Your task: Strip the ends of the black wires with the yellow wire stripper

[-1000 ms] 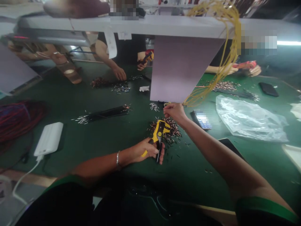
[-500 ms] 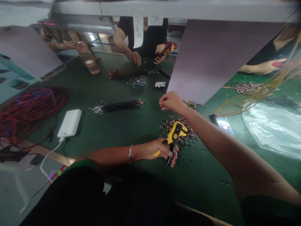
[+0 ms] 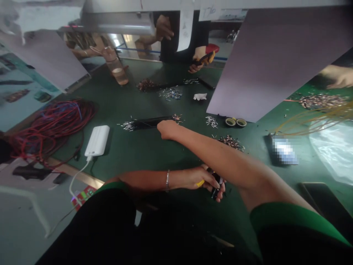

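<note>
My left hand (image 3: 208, 181) is wrapped round the handles of a yellow and black wire stripper (image 3: 216, 186), whose head is hidden behind my right forearm. My right hand (image 3: 167, 130) reaches across to the right part of a bundle of thin black wires (image 3: 143, 123) with bare silvery ends; its fingers are hidden, so what they hold cannot be made out. Partly behind my right forearm lies a pile of short copper-coloured pieces (image 3: 231, 142). A small heap of silvery pieces (image 3: 211, 122) lies beyond it.
A white power bank (image 3: 97, 140) with a cable and red wire coils (image 3: 57, 125) lie left. Tape rolls (image 3: 235, 122) lie near a grey panel (image 3: 256, 66). A blurred-out phone (image 3: 285, 150) and clear plastic (image 3: 333, 147) are right. Across the table (image 3: 121, 103), a person holds a tool.
My right hand has moved left onto the black wire bundle. The stripper is now mostly hidden by my right forearm. The view has shifted, and the person opposite has raised one hand.
</note>
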A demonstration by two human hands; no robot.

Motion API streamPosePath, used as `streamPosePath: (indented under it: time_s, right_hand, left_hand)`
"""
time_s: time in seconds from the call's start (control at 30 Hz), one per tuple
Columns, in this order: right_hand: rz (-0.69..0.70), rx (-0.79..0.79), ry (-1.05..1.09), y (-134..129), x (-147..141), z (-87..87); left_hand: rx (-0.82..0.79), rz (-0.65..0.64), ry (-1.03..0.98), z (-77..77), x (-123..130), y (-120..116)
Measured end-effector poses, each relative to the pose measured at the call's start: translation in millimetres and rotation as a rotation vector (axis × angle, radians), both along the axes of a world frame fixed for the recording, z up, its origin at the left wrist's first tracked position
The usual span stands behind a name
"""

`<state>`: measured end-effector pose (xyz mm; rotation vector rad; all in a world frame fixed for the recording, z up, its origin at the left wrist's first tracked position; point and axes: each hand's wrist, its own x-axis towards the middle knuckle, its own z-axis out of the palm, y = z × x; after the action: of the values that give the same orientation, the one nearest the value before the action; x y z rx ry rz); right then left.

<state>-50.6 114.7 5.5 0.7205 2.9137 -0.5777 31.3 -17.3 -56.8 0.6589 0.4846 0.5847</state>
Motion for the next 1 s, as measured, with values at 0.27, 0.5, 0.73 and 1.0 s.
streamPosePath:
  time_s: [0.27, 0.5, 0.73, 1.0]
  right_hand:
    - [-0.008, 0.014, -0.031, -3.2, -6.3, -12.2]
    - [-0.15, -0.214, -0.032, -5.0, 11.7, 25.1]
    - [-0.408, -0.486, 0.452, -10.6, 111.2, 72.9]
    - [-0.778, -0.772, 0.879, -77.7, 238.2, 46.2]
  left_hand:
    - [0.007, -0.083, 0.036, 1.8, 1.4, -0.9]
    - [-0.011, 0.025, 0.024, 5.2, -2.1, 0.1]
    - [-0.005, 0.048, 0.003, 9.8, -8.5, 4.5]
    - [0.031, 0.072, -0.028, 19.7, -15.7, 11.7]
